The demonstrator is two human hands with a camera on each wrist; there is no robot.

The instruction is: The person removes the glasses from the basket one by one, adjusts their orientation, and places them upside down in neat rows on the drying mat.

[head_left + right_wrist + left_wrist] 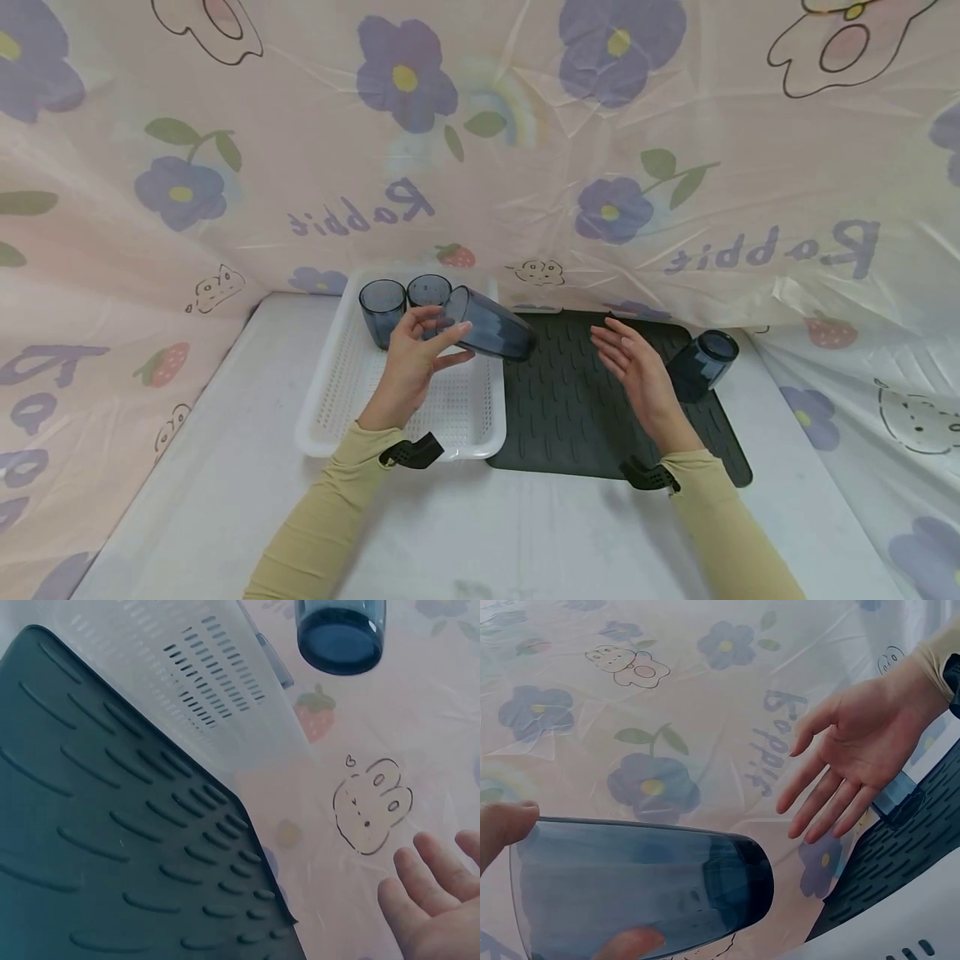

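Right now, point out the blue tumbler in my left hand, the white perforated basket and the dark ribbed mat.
Blue tumbler [492, 327]: head view, middle of its side wall.
White perforated basket [459, 414]: head view, its floor toward the front.
Dark ribbed mat [566, 404]: head view, its ribbed top.

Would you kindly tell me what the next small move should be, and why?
I would probably bring the right hand to the base of the tilted glass. The left hand grips that glass near its rim, so the base points freely toward the right side, where the right hand is open and holds nothing over the dark mat.
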